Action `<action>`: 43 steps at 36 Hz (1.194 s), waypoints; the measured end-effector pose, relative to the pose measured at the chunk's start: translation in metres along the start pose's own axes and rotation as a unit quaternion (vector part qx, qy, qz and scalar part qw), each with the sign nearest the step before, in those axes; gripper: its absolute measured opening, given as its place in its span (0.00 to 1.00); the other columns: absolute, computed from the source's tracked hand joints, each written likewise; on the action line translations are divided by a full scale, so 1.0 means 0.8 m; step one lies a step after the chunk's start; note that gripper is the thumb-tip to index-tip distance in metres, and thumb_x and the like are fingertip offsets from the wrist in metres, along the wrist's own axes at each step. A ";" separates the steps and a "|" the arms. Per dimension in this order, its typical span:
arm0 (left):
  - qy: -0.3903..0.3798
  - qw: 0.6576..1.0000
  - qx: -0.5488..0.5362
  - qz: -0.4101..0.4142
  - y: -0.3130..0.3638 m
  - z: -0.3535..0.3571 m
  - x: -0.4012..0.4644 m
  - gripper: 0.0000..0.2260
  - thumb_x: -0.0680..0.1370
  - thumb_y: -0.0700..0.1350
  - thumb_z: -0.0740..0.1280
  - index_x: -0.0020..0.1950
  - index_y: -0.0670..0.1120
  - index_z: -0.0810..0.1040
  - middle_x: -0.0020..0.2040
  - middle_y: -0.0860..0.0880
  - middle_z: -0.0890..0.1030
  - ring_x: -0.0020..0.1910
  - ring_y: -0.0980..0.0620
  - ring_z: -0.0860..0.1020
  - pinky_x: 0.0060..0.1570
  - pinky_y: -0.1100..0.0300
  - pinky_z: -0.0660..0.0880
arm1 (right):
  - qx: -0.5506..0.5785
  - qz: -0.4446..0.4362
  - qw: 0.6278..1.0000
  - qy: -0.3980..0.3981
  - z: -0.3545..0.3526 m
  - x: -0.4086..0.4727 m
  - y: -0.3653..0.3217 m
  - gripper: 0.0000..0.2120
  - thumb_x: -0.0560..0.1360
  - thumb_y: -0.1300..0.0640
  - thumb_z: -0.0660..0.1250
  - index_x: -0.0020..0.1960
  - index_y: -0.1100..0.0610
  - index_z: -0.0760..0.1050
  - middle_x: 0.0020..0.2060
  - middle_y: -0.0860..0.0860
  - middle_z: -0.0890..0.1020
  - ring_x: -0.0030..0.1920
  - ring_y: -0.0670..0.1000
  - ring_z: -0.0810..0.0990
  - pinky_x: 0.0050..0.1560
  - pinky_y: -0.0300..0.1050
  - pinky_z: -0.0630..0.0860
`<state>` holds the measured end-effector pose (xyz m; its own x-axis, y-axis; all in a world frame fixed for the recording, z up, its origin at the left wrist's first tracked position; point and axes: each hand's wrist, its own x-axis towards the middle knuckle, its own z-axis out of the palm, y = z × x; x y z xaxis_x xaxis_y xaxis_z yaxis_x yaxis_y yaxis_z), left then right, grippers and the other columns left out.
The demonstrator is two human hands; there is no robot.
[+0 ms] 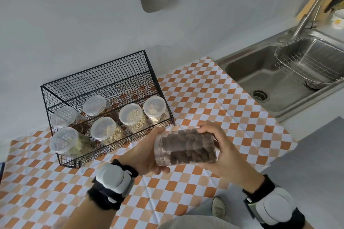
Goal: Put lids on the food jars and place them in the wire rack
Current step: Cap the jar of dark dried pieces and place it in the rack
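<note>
Holding the dark-filled jar (186, 148) sideways between both hands.

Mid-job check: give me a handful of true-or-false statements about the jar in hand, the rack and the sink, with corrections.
1. Both hands hold the jar of dark pieces. True: left hand and right hand grip it.
2. That jar stands upright on the cloth. False: it is held sideways above the checked cloth.
3. The wire rack holds six jars. True.
4. The rack's jars lack lids. False: all six have lids.
5. A wire basket sits in the sink. True.
</note>
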<state>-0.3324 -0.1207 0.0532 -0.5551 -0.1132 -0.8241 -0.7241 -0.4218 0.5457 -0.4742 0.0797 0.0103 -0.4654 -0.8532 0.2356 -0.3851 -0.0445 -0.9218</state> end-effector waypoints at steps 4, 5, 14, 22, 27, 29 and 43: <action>0.003 1.000 0.003 0.011 -0.003 0.000 0.003 0.33 0.82 0.66 0.49 0.48 0.40 0.81 0.37 0.39 0.80 0.27 0.45 0.78 0.22 0.67 0.67 | -0.004 0.024 1.000 -0.004 0.002 -0.004 0.005 0.38 0.67 0.65 0.81 0.69 0.48 0.65 0.68 0.42 0.70 0.70 0.49 0.74 0.61 0.40 0.80; 0.010 1.000 0.007 0.025 -0.004 0.000 0.004 0.33 0.82 0.65 0.49 0.49 0.39 0.81 0.38 0.38 0.80 0.28 0.45 0.78 0.23 0.66 0.69 | -0.002 0.040 0.999 -0.006 0.002 -0.005 0.007 0.39 0.66 0.65 0.81 0.69 0.48 0.66 0.66 0.39 0.71 0.69 0.48 0.74 0.60 0.40 0.80; 0.123 0.975 0.055 0.175 -0.016 0.008 0.016 0.34 0.76 0.71 0.53 0.64 0.46 0.79 0.45 0.42 0.86 0.38 0.46 0.83 0.35 0.56 0.78 | 0.071 0.158 0.985 0.015 0.002 -0.006 0.012 0.42 0.59 0.58 0.87 0.66 0.40 0.69 0.60 0.32 0.75 0.63 0.38 0.76 0.55 0.38 0.81; 0.130 0.904 0.108 0.392 -0.017 0.024 -0.006 0.31 0.71 0.62 0.63 0.73 0.53 0.69 0.65 0.58 0.77 0.62 0.67 0.76 0.58 0.69 0.74 | 0.218 0.221 0.950 0.026 0.005 -0.004 0.006 0.42 0.59 0.39 0.84 0.66 0.54 0.71 0.50 0.50 0.84 0.38 0.55 0.86 0.29 0.48 0.83; 0.142 0.873 0.139 0.446 -0.021 0.023 -0.007 0.26 0.75 0.57 0.62 0.70 0.47 0.69 0.59 0.58 0.78 0.57 0.63 0.78 0.54 0.65 0.78 | 0.316 0.296 0.900 -0.047 0.001 -0.007 0.000 0.46 0.59 0.27 0.77 0.68 0.52 0.72 0.42 0.55 0.84 0.30 0.55 0.78 0.24 0.41 0.76; 0.154 0.868 0.139 0.451 -0.023 0.024 -0.007 0.23 0.76 0.58 0.62 0.68 0.49 0.71 0.58 0.57 0.79 0.56 0.60 0.79 0.53 0.61 0.79 | 0.318 0.309 0.894 -0.063 0.002 -0.007 0.002 0.46 0.60 0.25 0.74 0.68 0.52 0.73 0.44 0.57 0.82 0.29 0.55 0.76 0.24 0.39 0.73; 0.164 0.976 0.046 0.135 0.000 0.018 -0.001 0.24 0.79 0.66 0.58 0.61 0.50 0.80 0.50 0.40 0.87 0.42 0.42 0.86 0.41 0.50 0.82 | 0.165 0.205 0.964 -0.021 0.000 -0.012 0.007 0.38 0.63 0.57 0.85 0.65 0.40 0.69 0.60 0.38 0.78 0.62 0.49 0.81 0.51 0.50 0.85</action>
<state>-0.3376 -0.1078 0.0558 -0.5808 -0.4966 -0.6451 -0.6118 -0.2565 0.7483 -0.4717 0.0878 0.0031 -0.4891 -0.8541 -0.1766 0.1025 0.1448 -0.9841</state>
